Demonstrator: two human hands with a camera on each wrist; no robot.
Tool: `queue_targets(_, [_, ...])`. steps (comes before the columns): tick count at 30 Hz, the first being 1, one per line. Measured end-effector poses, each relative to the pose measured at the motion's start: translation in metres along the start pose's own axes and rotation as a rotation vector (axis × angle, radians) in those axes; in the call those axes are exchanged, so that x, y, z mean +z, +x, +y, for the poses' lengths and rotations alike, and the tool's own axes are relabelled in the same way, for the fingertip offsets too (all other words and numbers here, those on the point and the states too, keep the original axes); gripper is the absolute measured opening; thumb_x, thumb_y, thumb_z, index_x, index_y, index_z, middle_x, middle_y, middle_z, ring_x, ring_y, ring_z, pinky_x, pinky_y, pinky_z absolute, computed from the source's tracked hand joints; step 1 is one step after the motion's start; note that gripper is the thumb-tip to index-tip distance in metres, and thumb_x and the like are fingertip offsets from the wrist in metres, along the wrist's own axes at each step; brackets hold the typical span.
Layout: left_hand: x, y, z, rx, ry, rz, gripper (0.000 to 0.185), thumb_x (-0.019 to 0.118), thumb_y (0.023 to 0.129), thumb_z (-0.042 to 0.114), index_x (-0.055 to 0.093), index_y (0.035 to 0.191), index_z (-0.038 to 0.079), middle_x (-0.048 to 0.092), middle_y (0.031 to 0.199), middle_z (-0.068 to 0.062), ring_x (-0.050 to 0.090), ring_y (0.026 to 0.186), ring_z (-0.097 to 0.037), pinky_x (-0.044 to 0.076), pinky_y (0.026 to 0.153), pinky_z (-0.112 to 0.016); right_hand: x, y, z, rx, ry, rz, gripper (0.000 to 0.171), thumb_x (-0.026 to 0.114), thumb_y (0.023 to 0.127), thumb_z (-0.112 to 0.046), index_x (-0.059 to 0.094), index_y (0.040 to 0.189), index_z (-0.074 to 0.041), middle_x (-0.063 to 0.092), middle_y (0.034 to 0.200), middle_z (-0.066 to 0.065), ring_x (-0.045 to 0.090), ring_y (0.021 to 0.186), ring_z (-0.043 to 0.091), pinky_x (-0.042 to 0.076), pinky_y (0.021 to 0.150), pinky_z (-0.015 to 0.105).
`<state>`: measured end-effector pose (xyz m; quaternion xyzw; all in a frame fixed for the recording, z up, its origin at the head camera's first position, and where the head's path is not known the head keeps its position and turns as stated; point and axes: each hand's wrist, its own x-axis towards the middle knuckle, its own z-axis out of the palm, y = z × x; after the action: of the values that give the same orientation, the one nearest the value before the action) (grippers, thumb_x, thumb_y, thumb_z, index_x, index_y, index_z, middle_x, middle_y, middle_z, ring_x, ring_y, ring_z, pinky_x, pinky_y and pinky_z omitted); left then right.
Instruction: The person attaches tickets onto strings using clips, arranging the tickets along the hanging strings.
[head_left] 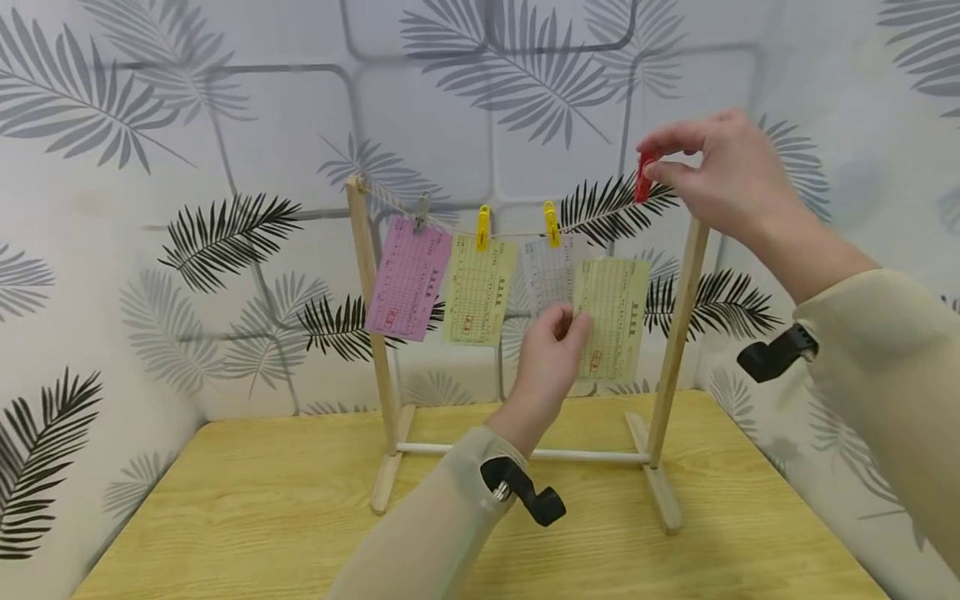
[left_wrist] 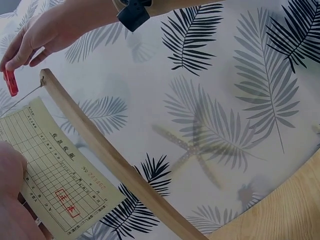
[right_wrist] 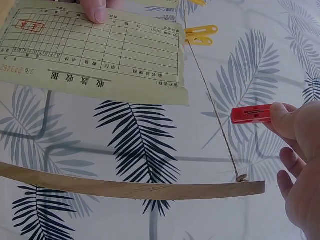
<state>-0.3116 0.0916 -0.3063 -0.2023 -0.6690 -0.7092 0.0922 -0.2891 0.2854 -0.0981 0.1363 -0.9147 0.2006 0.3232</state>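
My left hand [head_left: 549, 358] pinches a pale yellow receipt slip [head_left: 615, 321] by its left edge, between thumb and fingers. The slip hangs upright below the string [right_wrist: 211, 102], its printed grid and red stamp showing in the left wrist view. Up to the right, my right hand [head_left: 738, 179] pinches a red clothespin [right_wrist: 250, 114] by one end, between thumb and forefinger. In the right wrist view the clothespin's free end points toward the string, with a gap between them. Beside the held slip, a white slip [head_left: 546, 271] hangs from a yellow clothespin [head_left: 552, 223], partly behind my left hand.
A wooden stand carries the string between its left post [head_left: 372, 317] and right post [head_left: 682, 325], on a wood-grain table [head_left: 262, 500]. A pink slip [head_left: 407, 279] hangs from a grey clip [head_left: 422, 212]. Next to it another yellow slip [head_left: 480, 292] hangs from a yellow clothespin [head_left: 483, 227].
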Motion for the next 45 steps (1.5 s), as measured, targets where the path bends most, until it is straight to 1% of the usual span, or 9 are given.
queue_targets(3, [0.006, 0.006, 0.003, -0.005, -0.014, 0.009, 0.015, 0.067, 0.113, 0.022, 0.07, 0.104, 0.01, 0.059, 0.092, 0.005, 0.053, 0.085, -0.01, 0.046, 0.075, -0.031, 0.0, 0.004, 0.002, 0.006, -0.011, -0.023, 0.032, 0.066, 0.112, -0.023, 0.075, 0.141, -0.012, 0.073, 0.142, 0.012, 0.042, 0.147, 0.037, 0.031, 0.119, 0.06])
queue_targets(9, [0.018, 0.019, 0.008, -0.014, -0.046, 0.027, 0.016, 0.067, 0.112, 0.021, 0.066, 0.098, 0.013, 0.053, 0.087, 0.005, 0.049, 0.078, -0.012, 0.043, 0.07, -0.031, 0.0, 0.01, 0.003, 0.023, -0.032, -0.066, 0.03, 0.065, 0.113, -0.024, 0.076, 0.139, -0.013, 0.073, 0.142, 0.01, 0.042, 0.149, 0.037, 0.033, 0.116, 0.059])
queue_targets(16, [0.028, 0.027, 0.013, -0.015, -0.072, 0.041, 0.02, 0.066, 0.113, 0.02, 0.061, 0.094, 0.015, 0.05, 0.087, 0.003, 0.046, 0.077, -0.014, 0.04, 0.07, -0.033, -0.003, 0.014, 0.005, 0.049, -0.042, -0.102, 0.035, 0.065, 0.113, -0.025, 0.072, 0.145, -0.011, 0.072, 0.143, 0.013, 0.052, 0.142, 0.042, 0.039, 0.115, 0.063])
queue_targets(20, [0.033, 0.03, 0.014, -0.031, -0.082, 0.051, 0.021, 0.066, 0.113, 0.018, 0.059, 0.093, 0.015, 0.05, 0.086, 0.003, 0.046, 0.076, -0.014, 0.04, 0.07, -0.033, -0.002, 0.015, 0.007, 0.072, -0.043, -0.11, 0.036, 0.064, 0.114, -0.025, 0.071, 0.146, -0.01, 0.071, 0.144, 0.015, 0.055, 0.135, 0.042, 0.041, 0.109, 0.061])
queue_targets(23, [0.037, 0.031, 0.015, -0.055, -0.095, 0.056, 0.018, 0.067, 0.112, 0.017, 0.063, 0.095, 0.014, 0.055, 0.089, 0.005, 0.049, 0.08, -0.012, 0.043, 0.072, -0.032, -0.001, 0.015, 0.007, 0.086, -0.051, -0.122, 0.036, 0.064, 0.114, -0.025, 0.07, 0.147, -0.011, 0.071, 0.144, 0.014, 0.055, 0.129, 0.039, 0.042, 0.102, 0.058])
queue_targets(28, [0.044, 0.034, 0.018, -0.085, -0.132, 0.067, 0.012, 0.068, 0.112, 0.016, 0.07, 0.101, 0.012, 0.061, 0.096, 0.006, 0.053, 0.087, -0.013, 0.046, 0.077, -0.032, 0.001, 0.015, 0.007, 0.075, -0.064, -0.144, 0.031, 0.064, 0.114, -0.026, 0.074, 0.141, -0.012, 0.072, 0.143, 0.012, 0.055, 0.137, 0.038, 0.04, 0.095, 0.052])
queue_targets(33, [0.048, 0.035, 0.019, -0.106, -0.17, 0.075, 0.014, 0.067, 0.112, 0.017, 0.068, 0.1, 0.012, 0.061, 0.097, 0.004, 0.052, 0.088, -0.014, 0.045, 0.077, -0.033, 0.002, 0.015, 0.008, 0.068, -0.064, -0.148, 0.026, 0.066, 0.113, -0.024, 0.077, 0.134, -0.012, 0.073, 0.141, 0.011, 0.052, 0.147, 0.038, 0.038, 0.1, 0.053])
queue_targets(39, [0.05, 0.037, 0.02, -0.094, -0.168, 0.079, 0.014, 0.067, 0.112, 0.018, 0.068, 0.099, 0.014, 0.062, 0.096, 0.005, 0.053, 0.088, -0.013, 0.045, 0.078, -0.033, 0.004, 0.016, 0.012, 0.076, -0.048, -0.174, 0.031, 0.067, 0.113, -0.023, 0.074, 0.14, -0.011, 0.072, 0.142, 0.015, 0.049, 0.149, 0.041, 0.037, 0.116, 0.062])
queue_targets(45, [0.051, 0.037, 0.022, -0.096, -0.142, 0.092, 0.013, 0.068, 0.112, 0.021, 0.07, 0.1, 0.016, 0.064, 0.097, 0.007, 0.055, 0.09, -0.012, 0.046, 0.081, -0.033, 0.004, 0.015, 0.012, 0.075, -0.05, -0.192, 0.033, 0.066, 0.113, -0.024, 0.072, 0.143, -0.01, 0.073, 0.14, 0.018, 0.052, 0.145, 0.043, 0.037, 0.113, 0.062])
